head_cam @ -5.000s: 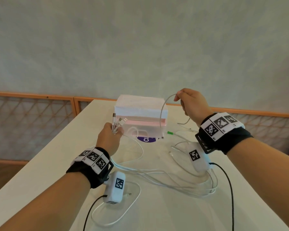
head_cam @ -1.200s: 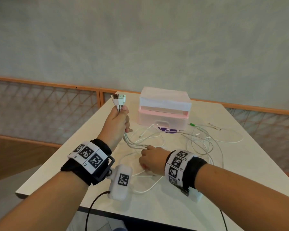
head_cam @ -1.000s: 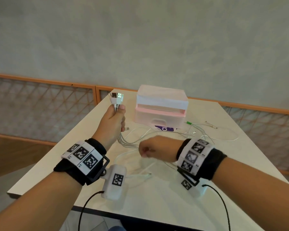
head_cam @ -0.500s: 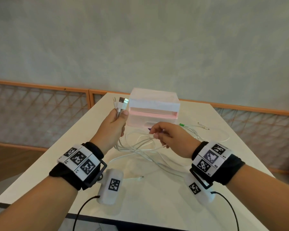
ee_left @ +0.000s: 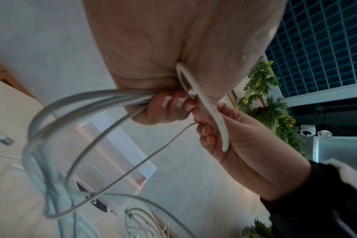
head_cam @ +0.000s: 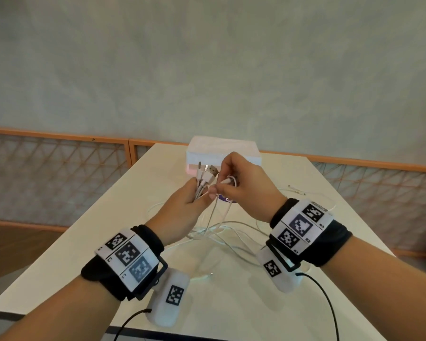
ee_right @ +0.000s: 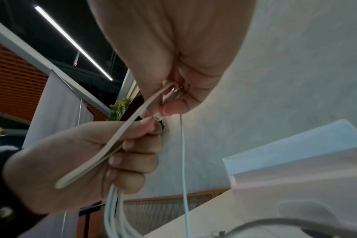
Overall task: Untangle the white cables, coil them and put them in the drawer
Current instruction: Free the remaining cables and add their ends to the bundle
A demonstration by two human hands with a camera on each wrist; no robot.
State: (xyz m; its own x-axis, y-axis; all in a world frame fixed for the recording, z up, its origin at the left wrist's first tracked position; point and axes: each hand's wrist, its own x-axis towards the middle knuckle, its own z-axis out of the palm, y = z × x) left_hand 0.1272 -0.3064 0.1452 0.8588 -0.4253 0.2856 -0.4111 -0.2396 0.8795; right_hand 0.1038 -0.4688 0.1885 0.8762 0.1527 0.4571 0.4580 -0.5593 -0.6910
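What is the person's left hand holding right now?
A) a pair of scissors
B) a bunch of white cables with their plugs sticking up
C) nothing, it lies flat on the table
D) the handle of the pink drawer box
B: the left hand grips several white cables in its fist, their USB plugs poking up above the fingers, while the right hand pinches one cable end beside it.

White table (head_cam: 103,254), long, running away toward a pale grey-green plaster wall (head_cam: 207,70). Orange wooden railing (head_cam: 59,137) with diamond lattice panels along the wall's foot, both sides of the table. Purple round sticker (head_cam: 225,198) on the tabletop, mostly hidden. Wrist views: green leafy plants (ee_left: 261,80) by a teal gridded wall (ee_left: 326,40), ceiling strip light (ee_right: 71,41), brick-red wall (ee_right: 10,80).
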